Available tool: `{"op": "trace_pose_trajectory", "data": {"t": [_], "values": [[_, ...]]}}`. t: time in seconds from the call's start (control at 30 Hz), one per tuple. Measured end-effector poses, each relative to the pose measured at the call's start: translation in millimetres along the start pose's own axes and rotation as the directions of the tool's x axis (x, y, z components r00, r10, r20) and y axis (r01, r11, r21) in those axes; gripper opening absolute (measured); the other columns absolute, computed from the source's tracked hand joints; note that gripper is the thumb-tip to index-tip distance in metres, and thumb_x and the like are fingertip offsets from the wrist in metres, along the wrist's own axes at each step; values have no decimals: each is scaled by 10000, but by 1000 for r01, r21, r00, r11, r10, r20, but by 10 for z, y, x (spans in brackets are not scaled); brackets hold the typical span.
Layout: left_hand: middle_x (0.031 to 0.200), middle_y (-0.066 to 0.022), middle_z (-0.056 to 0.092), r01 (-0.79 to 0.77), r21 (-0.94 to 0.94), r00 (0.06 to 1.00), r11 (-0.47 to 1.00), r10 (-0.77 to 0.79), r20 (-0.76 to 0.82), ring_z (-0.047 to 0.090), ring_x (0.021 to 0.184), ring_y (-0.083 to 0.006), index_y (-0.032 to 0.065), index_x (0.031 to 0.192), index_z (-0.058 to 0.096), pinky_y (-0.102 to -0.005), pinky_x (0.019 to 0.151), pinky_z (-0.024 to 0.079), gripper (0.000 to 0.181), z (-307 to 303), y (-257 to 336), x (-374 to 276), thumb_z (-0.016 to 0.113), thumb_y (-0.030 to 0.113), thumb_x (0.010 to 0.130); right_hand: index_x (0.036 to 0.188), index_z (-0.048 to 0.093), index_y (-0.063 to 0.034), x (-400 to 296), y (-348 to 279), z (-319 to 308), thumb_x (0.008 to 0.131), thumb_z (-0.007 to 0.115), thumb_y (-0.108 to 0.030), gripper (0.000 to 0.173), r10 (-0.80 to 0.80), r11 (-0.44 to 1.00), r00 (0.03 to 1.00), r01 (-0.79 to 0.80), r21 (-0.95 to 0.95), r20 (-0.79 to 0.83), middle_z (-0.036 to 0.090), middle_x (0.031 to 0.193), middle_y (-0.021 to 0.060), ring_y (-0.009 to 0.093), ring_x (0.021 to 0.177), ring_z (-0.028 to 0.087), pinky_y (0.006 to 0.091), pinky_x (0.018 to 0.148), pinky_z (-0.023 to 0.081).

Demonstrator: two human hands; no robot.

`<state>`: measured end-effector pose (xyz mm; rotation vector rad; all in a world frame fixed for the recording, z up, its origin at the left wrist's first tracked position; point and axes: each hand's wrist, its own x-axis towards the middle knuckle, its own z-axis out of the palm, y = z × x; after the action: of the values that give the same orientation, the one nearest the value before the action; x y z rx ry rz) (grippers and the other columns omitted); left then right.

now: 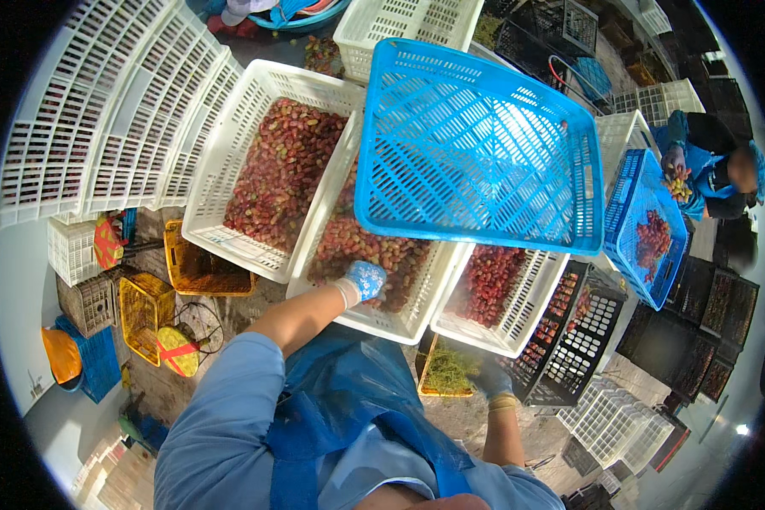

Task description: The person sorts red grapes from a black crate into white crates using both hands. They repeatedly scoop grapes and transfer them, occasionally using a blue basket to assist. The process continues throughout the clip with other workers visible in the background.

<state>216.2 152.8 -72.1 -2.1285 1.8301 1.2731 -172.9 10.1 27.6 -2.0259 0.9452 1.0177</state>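
Note:
My left hand (366,280), in a blue flowered glove, rests on the red grapes (408,258) in the middle white plastic crate (408,328). Its fingers are not clearly visible. Across the far part of that crate lies an empty blue slatted plastic crate (472,159). My right hand (494,380), in a greyish glove and blurred, hangs low beside a black crate (577,344) of fruit. Near it is a yellow-rimmed crate of green stems (449,366). Whether this hand holds something cannot be made out.
White crates of red grapes (287,172) (494,277) flank the middle one. Stacked white crates (121,108) rise at the left. A co-worker (707,166) holds a grape bunch (677,185) over another blue crate (644,223). Yellow crates (143,312) stand on the floor at left.

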Motion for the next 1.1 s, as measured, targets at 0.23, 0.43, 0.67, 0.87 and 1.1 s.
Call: {"op": "trace_pose_trajectory", "data": {"t": [0.23, 0.43, 0.67, 0.87, 1.1], "values": [[924, -217, 668, 54, -341, 998, 938, -46, 32, 639, 902, -369, 5, 908, 657, -469, 777, 494, 358, -102, 80, 69, 601, 352, 840, 1184, 594, -31, 446, -1740, -731, 817, 706, -243, 438, -248, 883, 926, 336, 327, -284, 637, 1122, 191, 354, 990, 623, 392, 882, 496], [897, -268, 631, 147, -689, 975, 709, -221, -19, 640, 881, -316, -90, 975, 614, -418, 773, 489, 345, -691, 93, -819, 612, 176, 755, 1428, 302, 18, 1039, -2638, -339, 791, 716, -213, 794, -603, 699, 675, 704, 125, -425, 546, 1246, 230, 369, 1124, 548, 414, 927, 464], [765, -64, 639, -127, -931, 889, 343, -377, -260, 598, 744, -126, 13, 803, 570, -277, 691, 493, 57, -611, -247, -1181, 581, 19, 859, 1142, 598, -105, 1385, -2430, 117, 877, 583, -258, 306, -545, 776, 765, 615, 138, -344, 631, 1034, 221, 381, 915, 616, 463, 797, 493], [741, -85, 591, -338, -928, 744, -155, -648, -163, 579, 640, -140, 26, 788, 505, -292, 568, 493, 153, -674, -480, -1776, 628, -15, 870, 1160, 620, -111, 1615, -2467, -270, 818, 599, -229, 362, -614, 783, 752, 541, -308, -240, 678, 1020, 127, 302, 980, 637, 410, 785, 526], [1030, -219, 652, 420, -728, 652, 541, -738, -172, 625, 1007, -324, -41, 1211, 546, -391, 879, 505, 620, 388, -1022, -2962, 733, 362, 779, 1349, 485, -149, 2426, -2877, 310, 930, 442, -318, 453, -462, 831, 884, 460, -312, 74, 644, 1171, 111, 226, 1040, 631, 363, 852, 496]]}}
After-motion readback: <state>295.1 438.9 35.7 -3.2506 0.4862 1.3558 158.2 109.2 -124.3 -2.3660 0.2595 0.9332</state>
